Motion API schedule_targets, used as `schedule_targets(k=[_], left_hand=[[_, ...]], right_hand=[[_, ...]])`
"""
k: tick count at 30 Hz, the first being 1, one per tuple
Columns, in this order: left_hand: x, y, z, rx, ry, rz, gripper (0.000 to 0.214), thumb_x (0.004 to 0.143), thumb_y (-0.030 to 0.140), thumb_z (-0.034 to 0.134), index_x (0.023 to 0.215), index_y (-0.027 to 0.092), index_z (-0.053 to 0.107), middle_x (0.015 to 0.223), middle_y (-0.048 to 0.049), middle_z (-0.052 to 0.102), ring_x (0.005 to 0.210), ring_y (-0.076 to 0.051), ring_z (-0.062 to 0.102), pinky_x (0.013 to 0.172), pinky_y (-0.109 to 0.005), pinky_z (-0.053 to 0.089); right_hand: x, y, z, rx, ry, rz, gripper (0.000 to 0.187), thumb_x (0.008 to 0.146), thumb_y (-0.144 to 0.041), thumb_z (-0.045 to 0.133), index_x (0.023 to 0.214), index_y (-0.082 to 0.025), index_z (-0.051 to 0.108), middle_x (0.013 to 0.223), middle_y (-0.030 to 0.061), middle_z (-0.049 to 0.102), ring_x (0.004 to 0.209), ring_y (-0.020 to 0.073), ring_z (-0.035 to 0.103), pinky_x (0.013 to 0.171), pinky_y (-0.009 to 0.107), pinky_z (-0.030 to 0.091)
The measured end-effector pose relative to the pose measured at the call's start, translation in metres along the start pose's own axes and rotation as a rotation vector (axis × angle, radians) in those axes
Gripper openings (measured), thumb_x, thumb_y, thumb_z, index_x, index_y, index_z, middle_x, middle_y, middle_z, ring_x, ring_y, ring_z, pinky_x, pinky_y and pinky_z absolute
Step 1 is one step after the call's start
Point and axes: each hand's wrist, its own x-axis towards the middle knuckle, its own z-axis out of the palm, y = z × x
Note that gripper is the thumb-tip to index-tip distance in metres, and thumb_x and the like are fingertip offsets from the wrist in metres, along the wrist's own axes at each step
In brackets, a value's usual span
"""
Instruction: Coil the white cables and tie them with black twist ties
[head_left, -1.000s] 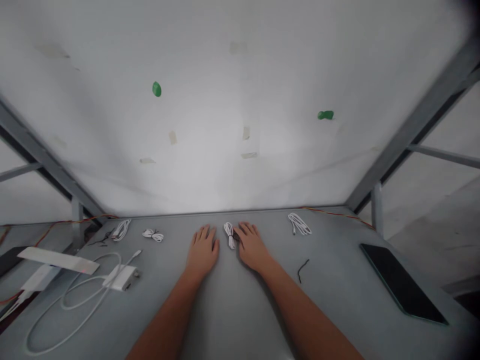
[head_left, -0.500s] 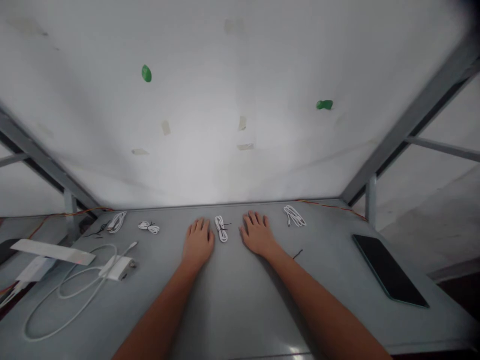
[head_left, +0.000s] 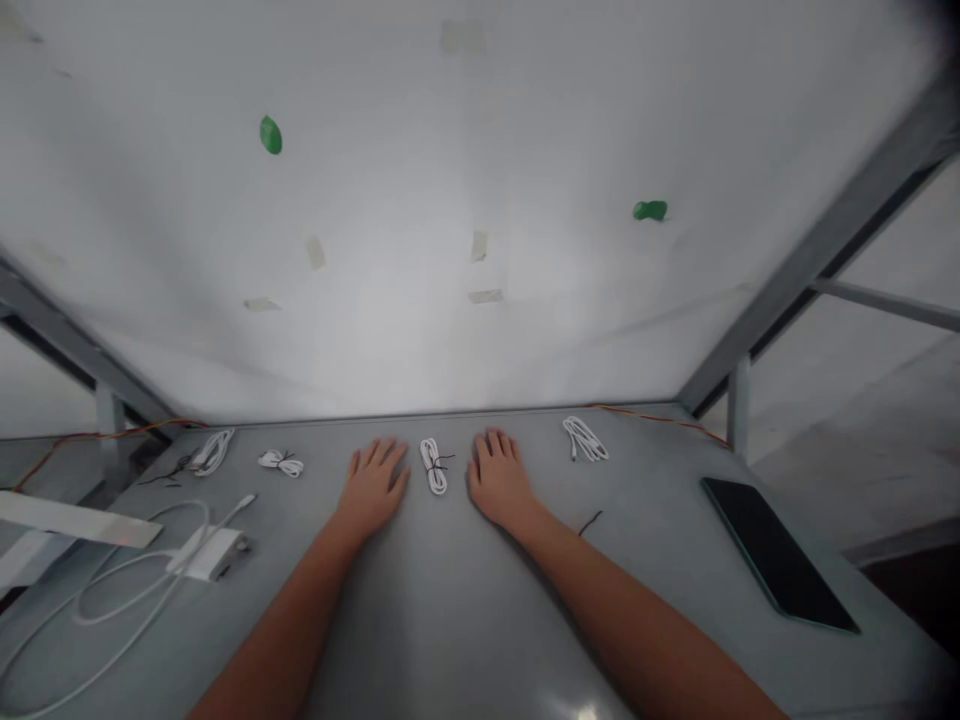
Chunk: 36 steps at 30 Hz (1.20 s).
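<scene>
Both of my hands lie flat on the grey table point(head_left: 465, 610), fingers stretched toward the back wall. My left hand point(head_left: 373, 486) rests just left of a small coiled white cable bound with a dark tie point(head_left: 433, 466). My right hand point(head_left: 496, 480) rests just right of that bundle. Neither hand touches the bundle and neither holds anything.
More coiled white cables lie at the back: one at the right point(head_left: 586, 439), two at the left point(head_left: 280, 462) point(head_left: 213, 451). A white charger with a long loose cable point(head_left: 206, 553) sits at the left. A dark tablet point(head_left: 776, 555) lies at the right. A loose black tie point(head_left: 590, 522) lies by my right wrist.
My right hand has let go of the tied cable bundle and moved off to its right. Both hands now lie flat with the bundle between them. The view shifted slightly.
</scene>
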Motion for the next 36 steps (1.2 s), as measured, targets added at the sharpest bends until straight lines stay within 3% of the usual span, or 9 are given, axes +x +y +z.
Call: schedule_targets(k=[6, 20, 36], left_hand=[[0.0015, -0.0028, 0.0062, 0.009, 0.047, -0.018, 0.052, 0.105, 0.036, 0.041, 0.151, 0.016, 0.055, 0.160, -0.0160, 0.050, 0.149, -0.034, 0.044, 0.124, -0.055, 0.031], [-0.0002, 0.0062, 0.0053, 0.038, 0.048, -0.053, 0.052, 0.104, 0.033, 0.041, 0.152, 0.016, 0.055, 0.160, -0.0156, 0.051, 0.149, -0.035, 0.044, 0.123, -0.057, 0.033], [0.0002, 0.0020, 0.0075, 0.025, 0.039, -0.041, 0.053, 0.105, 0.034, 0.040, 0.152, 0.016, 0.055, 0.160, -0.0163, 0.050, 0.149, -0.035, 0.043, 0.124, -0.056, 0.031]], right_hand=[[0.0008, 0.0032, 0.0003, 0.027, -0.064, -0.036, 0.056, 0.106, -0.035, 0.040, 0.157, -0.014, 0.047, 0.168, 0.0173, 0.037, 0.155, 0.0357, 0.032, 0.126, 0.053, 0.020], [0.0015, 0.0062, 0.0022, 0.026, -0.067, -0.042, 0.056, 0.106, -0.034, 0.039, 0.158, -0.013, 0.046, 0.168, 0.0175, 0.037, 0.156, 0.0362, 0.031, 0.127, 0.055, 0.021], [0.0012, 0.0068, 0.0021, 0.031, -0.074, -0.046, 0.057, 0.107, -0.035, 0.038, 0.159, -0.013, 0.045, 0.169, 0.0172, 0.035, 0.156, 0.0366, 0.031, 0.127, 0.054, 0.020]])
